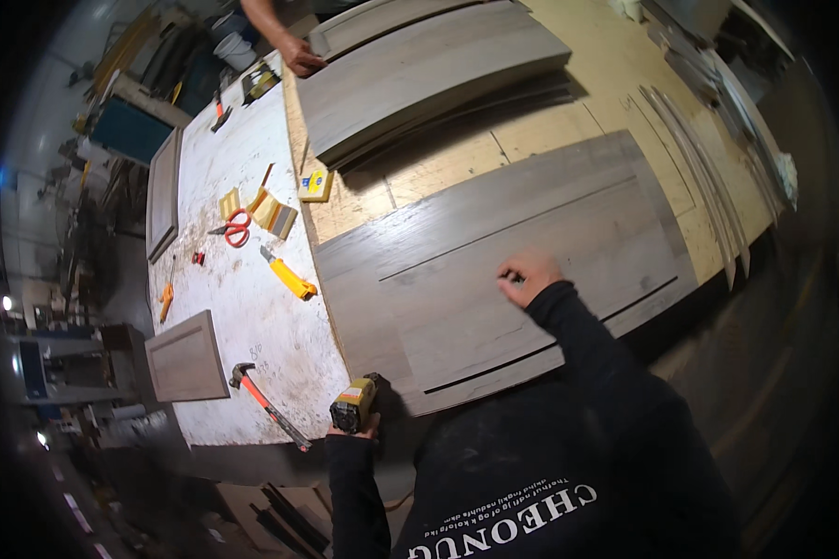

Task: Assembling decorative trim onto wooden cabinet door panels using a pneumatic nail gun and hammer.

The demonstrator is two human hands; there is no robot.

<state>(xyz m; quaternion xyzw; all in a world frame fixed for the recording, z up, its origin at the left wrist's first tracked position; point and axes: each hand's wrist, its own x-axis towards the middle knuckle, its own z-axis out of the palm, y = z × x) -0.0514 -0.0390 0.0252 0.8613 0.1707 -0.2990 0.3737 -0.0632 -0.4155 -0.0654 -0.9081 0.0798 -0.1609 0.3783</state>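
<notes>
**Hands at a grey cabinet panel on the workbench**

The person leans over a large grey wood-grain panel [503, 270] lying flat on the plywood bench top [615, 84], near its front edge. The right hand [528, 276] rests on the middle of the panel, fingers curled inward into a loose fist; whether anything small is pinched in them cannot be told. The left hand [356, 430] sits at the panel's near left corner, closed around a yellow and black power tool [354, 404] whose body stands just off the panel's edge.

Beside the tool, a hammer with an orange handle [268, 404] lies on the white, paint-flecked board [224, 168] that covers the left part of the bench. On that board also lie a small grey framed door [186, 358], a yellow utility knife [289, 276], red-handled scissors [236, 227] and a sanding block [273, 213]. Farther back, another person's hand [300, 56] presses on a stack of grey panels [429, 70], well apart from the near panel.
</notes>
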